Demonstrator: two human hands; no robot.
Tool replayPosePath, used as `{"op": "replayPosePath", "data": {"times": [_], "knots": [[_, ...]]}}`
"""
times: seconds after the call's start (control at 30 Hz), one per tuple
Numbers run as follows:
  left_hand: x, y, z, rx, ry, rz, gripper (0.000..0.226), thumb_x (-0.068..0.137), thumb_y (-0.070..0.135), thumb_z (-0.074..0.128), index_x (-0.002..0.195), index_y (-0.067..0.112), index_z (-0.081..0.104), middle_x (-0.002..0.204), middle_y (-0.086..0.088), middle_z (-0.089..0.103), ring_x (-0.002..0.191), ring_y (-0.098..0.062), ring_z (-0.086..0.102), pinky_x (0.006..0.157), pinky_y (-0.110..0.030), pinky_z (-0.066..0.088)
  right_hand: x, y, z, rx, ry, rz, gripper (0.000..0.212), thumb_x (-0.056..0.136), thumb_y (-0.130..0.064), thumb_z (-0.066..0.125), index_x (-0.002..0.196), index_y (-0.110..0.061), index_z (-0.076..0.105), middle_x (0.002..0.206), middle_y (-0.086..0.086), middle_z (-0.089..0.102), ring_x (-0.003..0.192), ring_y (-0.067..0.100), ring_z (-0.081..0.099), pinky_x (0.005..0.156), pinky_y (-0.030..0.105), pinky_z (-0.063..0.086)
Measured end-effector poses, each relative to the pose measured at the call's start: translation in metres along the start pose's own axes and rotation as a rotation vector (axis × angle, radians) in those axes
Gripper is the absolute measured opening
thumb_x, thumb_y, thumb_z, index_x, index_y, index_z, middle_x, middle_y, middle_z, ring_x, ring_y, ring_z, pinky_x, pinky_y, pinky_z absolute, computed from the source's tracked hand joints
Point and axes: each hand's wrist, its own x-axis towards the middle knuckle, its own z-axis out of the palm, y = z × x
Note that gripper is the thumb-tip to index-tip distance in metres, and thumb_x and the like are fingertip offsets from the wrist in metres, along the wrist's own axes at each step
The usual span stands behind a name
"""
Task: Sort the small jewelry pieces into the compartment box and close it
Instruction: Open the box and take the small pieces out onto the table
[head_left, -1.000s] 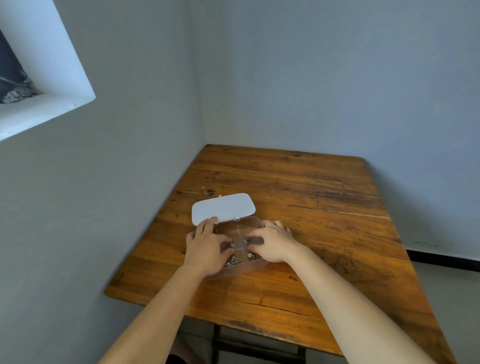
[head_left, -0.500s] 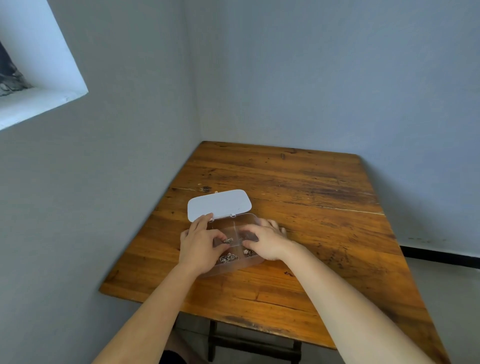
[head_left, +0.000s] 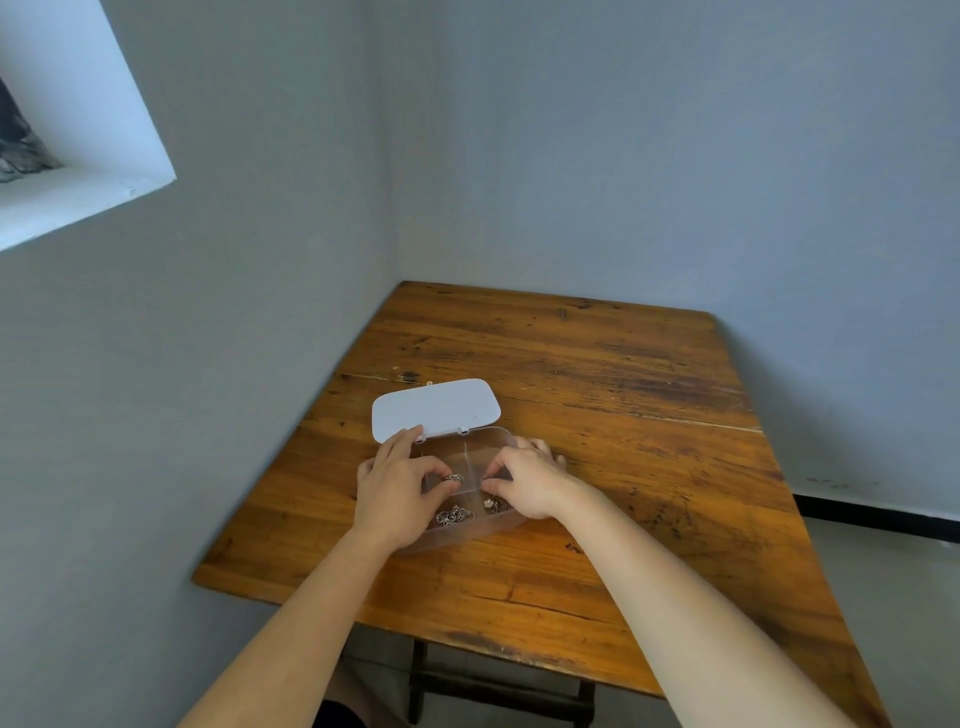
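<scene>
Pinched between my left hand's (head_left: 392, 491) thumb and forefinger was one small jewelry piece (head_left: 454, 477), held over the left side of the compartment box (head_left: 470, 530). My right hand (head_left: 527, 480) had thumb and forefinger drawn together at a second piece (head_left: 487, 475) just right of the centre divider; whether it truly gripped it I could not tell.

Head view, itemised:
- Box: clear plastic, open, standing on the wooden table (head_left: 597, 395) near its left edge.
- Lid (head_left: 435, 408): white, folded back flat beyond the box, hinged along the far rim.
- Contents: a silvery cluster (head_left: 454, 515) in the near left compartment; another cluster (head_left: 493, 504) in the near right one, partly hidden by my right hand.
- Surroundings: grey walls, a window recess (head_left: 78, 156) upper left.
</scene>
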Motion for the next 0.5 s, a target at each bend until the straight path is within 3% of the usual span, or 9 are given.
{"op": "replayPosePath", "data": {"times": [0.17, 0.27, 0.37, 0.43, 0.5], "knots": [[-0.001, -0.001, 0.001, -0.054, 0.041, -0.03, 0.011, 0.088, 0.046, 0.068, 0.096, 0.04, 0.071, 0.156, 0.005, 0.038, 0.147, -0.018, 0.026, 0.116, -0.05, 0.022, -0.01, 0.002, 0.009, 0.28, 0.201, -0.048, 0.014, 0.095, -0.038, 0.062, 0.102, -0.027, 0.066, 0.135, 0.002, 0.057, 0.131, 0.024, 0.047, 0.106, 0.044, 0.04], [-0.001, -0.002, 0.001, -0.108, 0.074, -0.04, 0.01, 0.089, 0.04, 0.068, 0.098, 0.037, 0.072, 0.15, 0.005, 0.047, 0.145, -0.018, 0.031, 0.117, -0.049, 0.02, -0.02, 0.002, 0.01, 0.374, 0.312, -0.055, 0.012, 0.096, -0.037, 0.06, 0.099, -0.027, 0.065, 0.146, -0.001, 0.05, 0.137, 0.02, 0.042, 0.107, 0.039, 0.035], [-0.002, 0.0, -0.002, -0.163, 0.119, 0.004, 0.007, 0.09, 0.036, 0.068, 0.097, 0.034, 0.07, 0.125, 0.005, 0.066, 0.127, -0.015, 0.053, 0.118, -0.049, 0.026, -0.031, 0.004, 0.001, 0.532, 0.42, -0.049, 0.015, 0.097, -0.039, 0.058, 0.103, -0.026, 0.062, 0.127, -0.006, 0.061, 0.117, 0.014, 0.055, 0.089, 0.027, 0.045], [-0.002, 0.005, -0.01, -0.265, 0.133, 0.025, 0.007, 0.092, 0.034, 0.066, 0.096, 0.028, 0.068, 0.092, 0.009, 0.071, 0.092, -0.01, 0.065, 0.1, -0.038, 0.048, -0.037, 0.007, -0.01, 0.674, 0.478, -0.05, 0.014, 0.097, -0.037, 0.058, 0.102, -0.024, 0.061, 0.107, -0.008, 0.068, 0.102, 0.012, 0.063, 0.079, 0.023, 0.051], [0.0, 0.017, -0.019, -0.393, 0.129, 0.022, 0.006, 0.093, 0.032, 0.065, 0.092, 0.026, 0.064, 0.081, 0.013, 0.069, 0.077, -0.009, 0.065, 0.07, -0.028, 0.055, -0.041, 0.016, -0.02, 0.789, 0.526, -0.056, 0.012, 0.098, -0.034, 0.058, 0.101, -0.022, 0.061, 0.097, -0.007, 0.071, 0.092, 0.012, 0.07, 0.081, 0.033, 0.059]]}}
